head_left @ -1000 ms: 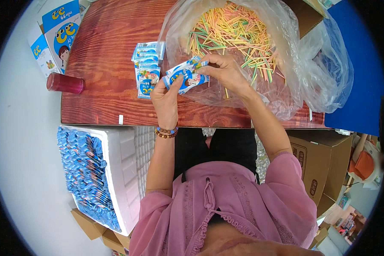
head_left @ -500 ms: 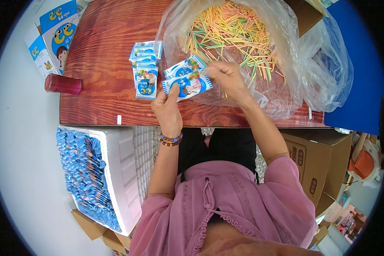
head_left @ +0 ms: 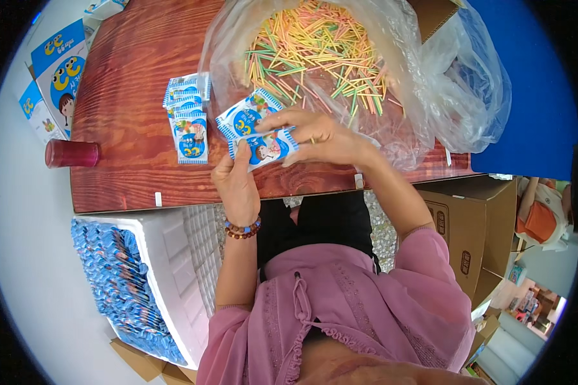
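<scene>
Two small blue-and-white candy packets, an upper one [head_left: 246, 117] and a lower one [head_left: 268, 149], overlap over the table in front of me. My left hand [head_left: 237, 188], wearing bead bracelets, pinches the lower packet's left end with the thumb on top. From the right, my right hand [head_left: 324, 138] grips the packets at their right side, its fingers reaching over them and hiding part of their edges. Left of my hands, a row of overlapping packets [head_left: 191, 131] lies on the table. Beyond them, thin coloured candy sticks [head_left: 321, 51] are heaped in a clear plastic bag [head_left: 401, 138].
On the reddish wooden table [head_left: 135, 64] a pink-red jar [head_left: 72, 154] stands at the left edge, near printed boxes [head_left: 61, 77]. Below left, a white foam box [head_left: 173, 276] holds many blue packets [head_left: 119, 276]. A cardboard carton [head_left: 472, 224] stands right of my legs.
My right hand has moved left and down, opening its curled fingers and laying them over the packets. The whole view has shifted slightly. My left hand keeps its pinch.
</scene>
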A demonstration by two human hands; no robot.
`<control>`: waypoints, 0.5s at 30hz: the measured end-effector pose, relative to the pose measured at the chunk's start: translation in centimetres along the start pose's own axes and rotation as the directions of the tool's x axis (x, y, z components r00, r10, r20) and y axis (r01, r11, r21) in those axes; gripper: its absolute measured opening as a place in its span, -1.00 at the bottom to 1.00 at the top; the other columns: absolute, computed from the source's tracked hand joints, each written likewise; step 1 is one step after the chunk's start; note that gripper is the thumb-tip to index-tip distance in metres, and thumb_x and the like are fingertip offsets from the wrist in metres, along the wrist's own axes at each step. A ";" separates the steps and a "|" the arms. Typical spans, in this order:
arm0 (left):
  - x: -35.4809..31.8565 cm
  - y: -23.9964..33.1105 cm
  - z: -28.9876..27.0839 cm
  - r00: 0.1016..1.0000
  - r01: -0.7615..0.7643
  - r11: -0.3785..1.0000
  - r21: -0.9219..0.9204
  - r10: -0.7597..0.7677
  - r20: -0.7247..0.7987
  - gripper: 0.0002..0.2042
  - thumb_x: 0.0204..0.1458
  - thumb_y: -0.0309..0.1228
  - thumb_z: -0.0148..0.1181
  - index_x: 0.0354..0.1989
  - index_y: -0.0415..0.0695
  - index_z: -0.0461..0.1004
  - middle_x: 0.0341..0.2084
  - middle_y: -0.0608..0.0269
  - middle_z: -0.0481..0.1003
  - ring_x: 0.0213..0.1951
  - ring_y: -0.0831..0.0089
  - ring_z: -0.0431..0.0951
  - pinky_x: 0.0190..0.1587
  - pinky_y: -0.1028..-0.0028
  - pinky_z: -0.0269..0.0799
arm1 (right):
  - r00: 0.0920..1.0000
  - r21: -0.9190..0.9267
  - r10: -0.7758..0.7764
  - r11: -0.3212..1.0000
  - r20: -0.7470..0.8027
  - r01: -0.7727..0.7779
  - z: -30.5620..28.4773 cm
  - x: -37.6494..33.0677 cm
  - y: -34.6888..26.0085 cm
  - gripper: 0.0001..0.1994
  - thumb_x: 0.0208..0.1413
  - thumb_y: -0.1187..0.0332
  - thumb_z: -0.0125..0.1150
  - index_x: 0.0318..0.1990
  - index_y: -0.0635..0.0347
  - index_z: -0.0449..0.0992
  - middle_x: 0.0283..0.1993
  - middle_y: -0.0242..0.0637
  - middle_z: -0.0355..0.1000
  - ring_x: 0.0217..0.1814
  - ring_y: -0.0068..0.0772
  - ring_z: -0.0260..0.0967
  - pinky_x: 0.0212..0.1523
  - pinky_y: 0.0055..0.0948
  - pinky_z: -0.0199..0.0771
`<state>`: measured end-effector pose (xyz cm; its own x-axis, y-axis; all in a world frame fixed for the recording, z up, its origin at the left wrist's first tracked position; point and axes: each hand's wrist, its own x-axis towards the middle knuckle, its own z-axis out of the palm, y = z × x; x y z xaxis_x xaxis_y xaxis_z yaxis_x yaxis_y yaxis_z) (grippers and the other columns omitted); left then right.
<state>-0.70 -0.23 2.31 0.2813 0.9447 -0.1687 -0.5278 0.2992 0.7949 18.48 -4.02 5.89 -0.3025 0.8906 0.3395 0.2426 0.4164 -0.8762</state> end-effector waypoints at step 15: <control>-2.1 -1.5 -3.2 0.984 -0.099 0.944 0.315 0.140 -0.109 -0.85 0.12 -0.50 0.14 -0.28 -0.34 0.57 -0.44 0.43 0.53 -0.40 0.78 0.39 -0.35 0.67 0.31 | 0.917 -0.946 0.250 0.011 -0.311 -0.324 -13.0 3.2 9.8 -0.61 -0.07 0.24 0.20 -0.04 0.13 0.49 -0.01 -0.17 0.33 0.13 -0.13 0.19 0.13 -0.10 0.10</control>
<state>-3.03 -2.21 -0.40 0.1155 0.9862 -0.1187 -0.2735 0.1465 0.9507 31.84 5.25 2.83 0.0704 0.9776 0.1983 0.9727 -0.1113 0.2038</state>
